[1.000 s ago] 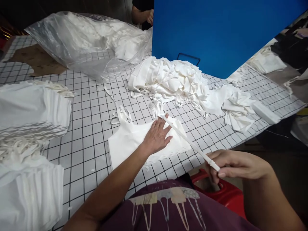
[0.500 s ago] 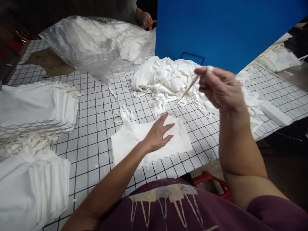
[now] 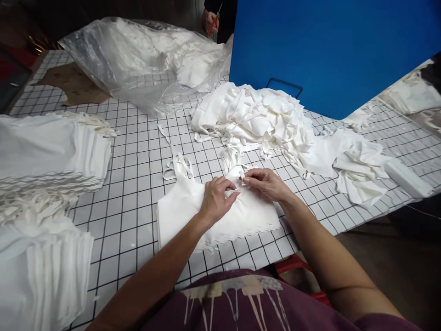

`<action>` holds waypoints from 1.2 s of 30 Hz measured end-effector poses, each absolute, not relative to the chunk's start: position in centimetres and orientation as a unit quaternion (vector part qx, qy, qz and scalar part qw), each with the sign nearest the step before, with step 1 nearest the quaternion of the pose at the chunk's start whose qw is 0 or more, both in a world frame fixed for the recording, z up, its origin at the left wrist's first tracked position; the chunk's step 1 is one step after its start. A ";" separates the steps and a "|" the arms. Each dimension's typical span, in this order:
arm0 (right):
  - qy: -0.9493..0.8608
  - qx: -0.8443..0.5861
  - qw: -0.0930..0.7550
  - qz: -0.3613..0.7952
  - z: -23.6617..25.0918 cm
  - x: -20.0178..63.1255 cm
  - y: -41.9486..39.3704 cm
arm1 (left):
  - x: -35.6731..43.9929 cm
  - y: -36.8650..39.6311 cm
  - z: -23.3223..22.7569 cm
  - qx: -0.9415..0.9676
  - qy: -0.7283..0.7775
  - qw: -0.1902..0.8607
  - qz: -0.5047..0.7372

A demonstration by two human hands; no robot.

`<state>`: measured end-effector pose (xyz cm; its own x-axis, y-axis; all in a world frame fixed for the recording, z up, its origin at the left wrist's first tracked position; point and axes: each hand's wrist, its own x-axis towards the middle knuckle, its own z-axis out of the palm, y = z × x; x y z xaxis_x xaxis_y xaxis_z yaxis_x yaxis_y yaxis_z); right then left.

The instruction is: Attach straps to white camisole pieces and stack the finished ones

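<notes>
A white camisole (image 3: 188, 207) lies flat before me on top of what looks like a small stack, its thin straps (image 3: 179, 166) looped at the upper left. My left hand (image 3: 217, 197) rests on its upper middle, thumb and fingers closed on the neckline fabric. Close beside it, my right hand (image 3: 265, 183) pinches a narrow white strap at the right upper edge, with a short pale end showing at the fingertips. More straps (image 3: 231, 157) are bunched just behind the hands.
Folded white garments (image 3: 51, 151) are stacked at the left on the checked table (image 3: 134, 184). A loose white heap (image 3: 255, 115) lies behind, near a blue board (image 3: 327, 50). A clear plastic bag (image 3: 148, 59) and brown pattern piece (image 3: 74, 82) sit farther back. Another person's hand (image 3: 210, 22) holds red-handled scissors.
My right hand has come down from its raised position, where it held a strap stretched, to the camisole's neckline. My left hand has gone from spread flat to pinching the fabric.
</notes>
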<state>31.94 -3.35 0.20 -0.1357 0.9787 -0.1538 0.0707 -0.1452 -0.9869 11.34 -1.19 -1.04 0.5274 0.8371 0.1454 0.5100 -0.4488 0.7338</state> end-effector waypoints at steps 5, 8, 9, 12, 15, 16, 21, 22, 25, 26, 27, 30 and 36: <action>-0.547 -0.514 0.399 0.526 -0.4 31.6 -3.4 | 11.2 -1.1 -1.0 0.795 0.410 0.358 0.267; -0.581 -0.511 0.382 0.506 -0.4 31.4 -3.6 | 11.1 -1.0 -1.2 0.790 0.413 0.369 0.262; -0.591 -0.506 0.377 0.502 -0.4 31.4 -3.7 | 11.1 -0.9 -1.2 0.790 0.414 0.372 0.258; -0.616 -0.495 0.371 0.488 -0.5 31.5 -3.8 | 11.1 -0.8 -1.1 0.788 0.417 0.381 0.245; -0.637 -0.491 0.373 0.462 -0.7 31.7 -3.8 | 11.2 -0.8 -1.0 0.788 0.417 0.385 0.240; -0.645 -0.489 0.374 0.453 -0.8 31.7 -3.8 | 11.2 -0.8 -1.0 0.788 0.416 0.386 0.238; -0.672 -0.481 0.377 0.419 -0.8 31.6 -3.9 | 11.1 -0.7 -1.0 0.788 0.415 0.392 0.233; -0.673 -0.483 0.375 0.416 -0.7 31.6 -4.0 | 11.1 -0.6 -1.1 0.786 0.414 0.394 0.234; -0.678 -0.488 0.362 0.414 -0.5 31.7 -4.0 | 11.1 -0.5 -1.1 0.783 0.408 0.403 0.240; -0.679 -0.488 0.360 0.413 -0.5 31.7 -4.0 | 11.1 -0.5 -1.1 0.783 0.406 0.406 0.241; -0.682 -0.487 0.359 0.411 -0.5 31.8 -4.0 | 11.0 -0.5 -1.1 0.783 0.406 0.407 0.240; -0.685 -0.482 0.368 0.404 -0.7 31.9 -4.0 | 11.0 -0.5 -0.9 0.786 0.405 0.405 0.231; -0.642 -0.497 0.402 0.424 -0.8 30.7 -4.1 | 11.2 -0.6 -0.7 0.801 0.409 0.385 0.206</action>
<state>30.70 -4.13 -0.82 -0.1829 0.9786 0.0941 0.2979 0.1463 -0.9433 11.15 -0.57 -0.72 0.5807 0.8140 0.0147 0.4975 -0.3691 0.7850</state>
